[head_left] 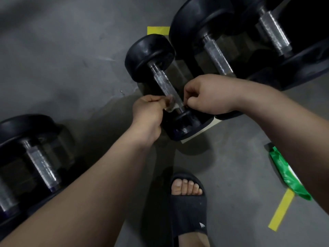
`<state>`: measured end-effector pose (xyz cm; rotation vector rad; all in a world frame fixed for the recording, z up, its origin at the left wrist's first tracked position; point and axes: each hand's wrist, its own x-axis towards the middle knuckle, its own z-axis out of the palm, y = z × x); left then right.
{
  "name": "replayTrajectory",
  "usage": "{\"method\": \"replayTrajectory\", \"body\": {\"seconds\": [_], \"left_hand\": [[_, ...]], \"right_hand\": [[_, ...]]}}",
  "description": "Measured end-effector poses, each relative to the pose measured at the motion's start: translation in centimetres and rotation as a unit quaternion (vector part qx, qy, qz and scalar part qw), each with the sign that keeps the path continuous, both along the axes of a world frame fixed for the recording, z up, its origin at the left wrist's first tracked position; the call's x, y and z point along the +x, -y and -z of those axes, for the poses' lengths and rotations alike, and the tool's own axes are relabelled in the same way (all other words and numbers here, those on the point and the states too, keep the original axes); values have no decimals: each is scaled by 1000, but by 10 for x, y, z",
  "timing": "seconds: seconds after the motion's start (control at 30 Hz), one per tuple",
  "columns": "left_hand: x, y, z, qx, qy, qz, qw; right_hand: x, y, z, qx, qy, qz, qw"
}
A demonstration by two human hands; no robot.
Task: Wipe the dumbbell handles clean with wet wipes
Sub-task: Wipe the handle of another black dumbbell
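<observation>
A small black dumbbell (149, 54) lies on the grey floor at the centre, its knurled steel handle (164, 84) running toward me. A pale wet wipe (170, 104) is wrapped under the near end of that handle. My left hand (147, 114) pinches one end of the wipe on the handle's left side. My right hand (204, 94) has its fingers curled at the handle's right side, apparently pinching the other end, though the wipe there is hidden.
Two larger dumbbells (216, 57) lie at the upper right and another (41, 163) at the lower left. A green wet-wipe packet (286, 173) lies at the right by yellow tape strips (281, 211). My sandalled foot (187, 202) stands at the bottom centre.
</observation>
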<state>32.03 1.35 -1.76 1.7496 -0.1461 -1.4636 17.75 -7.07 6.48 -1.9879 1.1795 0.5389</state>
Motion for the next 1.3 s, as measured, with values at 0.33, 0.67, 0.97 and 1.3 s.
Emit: {"method": "replayTrajectory", "body": {"seconds": [0.33, 0.67, 0.97, 1.3], "left_hand": [[4, -1, 5, 46, 54, 102, 992], [10, 32, 6, 15, -15, -74, 997], [-9, 28, -8, 59, 17, -35, 998], [-3, 35, -10, 81, 33, -14, 996]], "right_hand": [[0, -41, 37, -238, 92, -20, 967], [-2, -43, 41, -272, 86, -19, 958], [0, -43, 39, -267, 88, -11, 960], [-1, -42, 40, -255, 85, -14, 963]]}}
